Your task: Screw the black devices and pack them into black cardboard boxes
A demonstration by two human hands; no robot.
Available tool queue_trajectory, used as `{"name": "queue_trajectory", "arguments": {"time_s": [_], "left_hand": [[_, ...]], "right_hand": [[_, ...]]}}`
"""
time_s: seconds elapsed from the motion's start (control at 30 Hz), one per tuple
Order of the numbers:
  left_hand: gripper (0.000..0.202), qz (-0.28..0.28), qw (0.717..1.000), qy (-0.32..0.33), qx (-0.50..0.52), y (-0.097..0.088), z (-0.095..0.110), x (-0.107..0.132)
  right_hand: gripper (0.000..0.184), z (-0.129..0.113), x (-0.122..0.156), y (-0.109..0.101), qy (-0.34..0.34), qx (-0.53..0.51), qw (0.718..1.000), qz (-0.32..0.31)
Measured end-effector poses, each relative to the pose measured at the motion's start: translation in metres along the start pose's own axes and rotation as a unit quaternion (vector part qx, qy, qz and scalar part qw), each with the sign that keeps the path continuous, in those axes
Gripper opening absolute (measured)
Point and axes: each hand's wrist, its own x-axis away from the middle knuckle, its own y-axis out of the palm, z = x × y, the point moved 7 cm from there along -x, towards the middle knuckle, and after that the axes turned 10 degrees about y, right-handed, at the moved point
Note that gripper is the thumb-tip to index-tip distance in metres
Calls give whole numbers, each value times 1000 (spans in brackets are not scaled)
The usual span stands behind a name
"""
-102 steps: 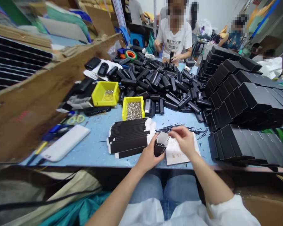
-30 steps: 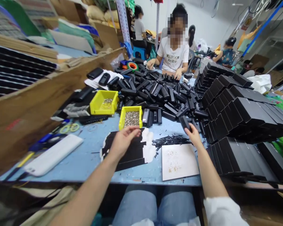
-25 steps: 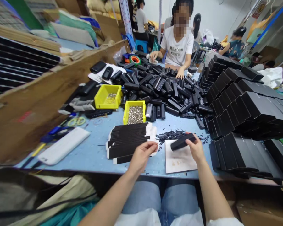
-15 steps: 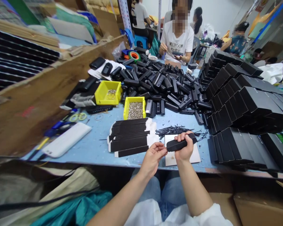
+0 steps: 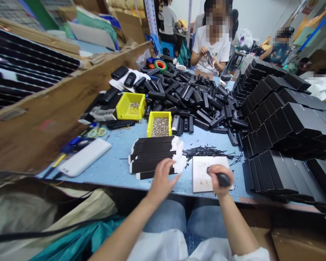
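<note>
My right hand (image 5: 220, 178) is closed around a black oblong plastic case (image 5: 223, 179), held above the white square board (image 5: 199, 183); the fingers and the case are partly blurred. My left hand (image 5: 163, 178) has its fingers apart and nothing in it. It hovers at the near right edge of a stack of flat black cartons (image 5: 152, 165) with white end flaps. Behind the board lies a heap of thin black strips (image 5: 206, 151).
Yellow bins (image 5: 171, 125) of small metal parts stand behind the cartons. Beyond them spreads a pile of black cases (image 5: 187, 92). Stacked black boxes (image 5: 277, 127) rise at the right; a white power bank (image 5: 84, 157) lies left. A co-worker (image 5: 212, 47) sits opposite, holding a dark case.
My left hand has let go of the case's end, moved left to the cartons and spread its fingers. My right hand has lowered and tilted the case. The view has shifted slightly.
</note>
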Motion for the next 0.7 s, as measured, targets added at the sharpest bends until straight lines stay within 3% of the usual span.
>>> {"name": "queue_trajectory", "arguments": {"time_s": [0.07, 0.1, 0.2, 0.3, 0.37, 0.43, 0.53, 0.63, 0.7], "left_hand": [[53, -57, 981, 25, -184, -24, -28, -3], [55, -92, 967, 31, -237, -31, -40, -4], [57, -158, 936, 20, -314, -46, -55, -15], [32, -222, 929, -23, -294, -51, -42, -29], [19, -274, 943, -50, -183, -48, -19, -33], [22, -291, 953, -82, 5, -40, 9, -32], [30, -269, 919, -142, 250, -20, 40, -17], [35, -270, 872, -161, 375, 4, 46, 4], [62, -265, 875, -155, 374, 12, 37, 14]], "right_hand": [[53, 20, -8, -6, 21, 86, 995, -56], [55, 30, -16, -15, 44, 102, 993, -45], [68, 47, -36, -53, 92, 126, 983, 96], [77, 34, -35, -70, 47, 210, 955, 206], [68, 13, -22, -55, -18, 265, 942, 204], [54, -12, -5, -17, -102, 306, 939, 121], [48, -42, 24, 47, -214, 346, 913, -26], [42, -54, 35, 69, -229, 349, 905, -83], [44, -52, 35, 70, -205, 348, 901, -158]]}}
